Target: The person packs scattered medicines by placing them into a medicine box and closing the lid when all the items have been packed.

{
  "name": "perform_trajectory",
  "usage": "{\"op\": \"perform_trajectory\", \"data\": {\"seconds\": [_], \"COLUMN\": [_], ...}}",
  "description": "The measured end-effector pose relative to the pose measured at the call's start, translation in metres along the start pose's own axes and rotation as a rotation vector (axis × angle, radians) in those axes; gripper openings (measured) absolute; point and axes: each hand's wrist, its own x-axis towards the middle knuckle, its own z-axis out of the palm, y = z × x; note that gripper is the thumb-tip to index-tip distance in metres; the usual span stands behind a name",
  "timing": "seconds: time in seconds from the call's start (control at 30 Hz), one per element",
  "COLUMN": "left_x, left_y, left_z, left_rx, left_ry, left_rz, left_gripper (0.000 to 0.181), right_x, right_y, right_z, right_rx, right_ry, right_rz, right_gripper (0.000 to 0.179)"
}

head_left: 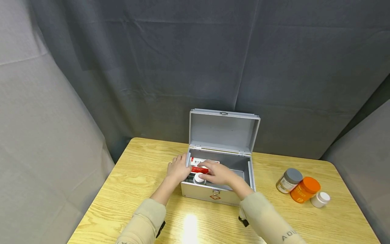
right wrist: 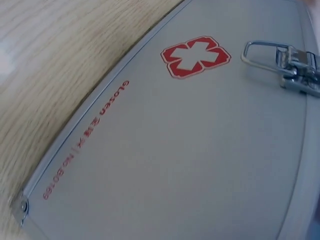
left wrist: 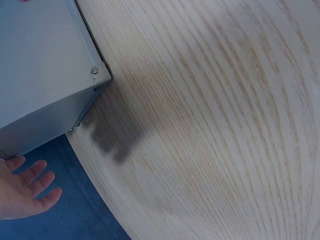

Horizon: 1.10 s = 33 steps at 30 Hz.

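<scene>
Silver case (head_left: 198,192): left hand (head_left: 178,168) touches it, right hand (head_left: 218,172) (loosely spread) inside.

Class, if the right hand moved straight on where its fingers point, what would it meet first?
In the head view, probably the left hand at the metal case; depth is unclear, so the red carton might come first.

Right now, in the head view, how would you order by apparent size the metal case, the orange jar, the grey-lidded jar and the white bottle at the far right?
1. Metal case
2. Orange jar and grey-lidded jar: too alike to rank
3. White bottle
</scene>
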Motion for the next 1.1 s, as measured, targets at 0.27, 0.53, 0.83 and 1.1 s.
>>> {"op": "perform_trajectory", "data": {"seconds": [0.27,0.53,0.83,1.1], "left_x": [0.001,0.001,0.0,-0.001], "left_y": [0.0,0.0,0.001,0.001], "left_z": [0.001,0.0,0.0,-0.001], "left_rx": [0.0,0.012,0.019,0.014], "left_ry": [0.009,0.006,-0.007,0.005], "left_rz": [0.004,-0.001,-0.007,-0.003], "left_gripper": [0.063,0.063,0.064,0.063], "right_x": [-0.016,-0.031,-0.049,-0.069], "right_y": [0.003,0.009,0.009,0.015], "right_z": [-0.014,-0.026,-0.04,-0.055], "right_rx": [-0.158,-0.275,-0.33,-0.312], "right_ry": [0.135,0.206,0.267,0.311], "right_rz": [0.073,0.125,0.179,0.239], "right_gripper": [0.055,0.062,0.065,0.067]}}
